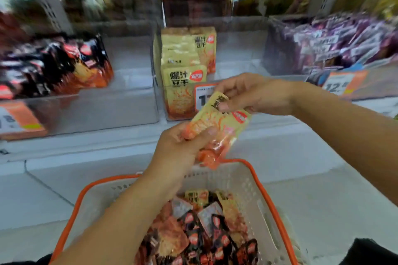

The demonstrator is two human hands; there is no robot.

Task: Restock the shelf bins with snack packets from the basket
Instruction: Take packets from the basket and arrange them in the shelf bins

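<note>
Both hands are on it now: the left hand [183, 148] curls round the lower, orange end of the yellow snack packet [217, 127], thumb pressed across its face, while the right hand [254, 94] pinches the upper edge between thumb and fingertips. The packet hangs tilted in the air between them, above the far rim of the basket [256, 180] and just in front of the middle shelf bin [159, 97]. It looks light and soft, a thin glossy film pouch that gives a little under the thumb, so I'd judge it slippery if held by the flat faces alone; the sealed ends, where both hands already are, seem the surer hold. Squeezing the middle might crush whatever is inside. Beyond the hands, matching yellow packets [187, 60] stand upright in that clear middle bin, with room to their right. The left bin holds dark and orange packets [64, 66], the right bin purple ones [336, 43]. Near us, the basket still carries a heap of mixed packets [204, 232].
</note>
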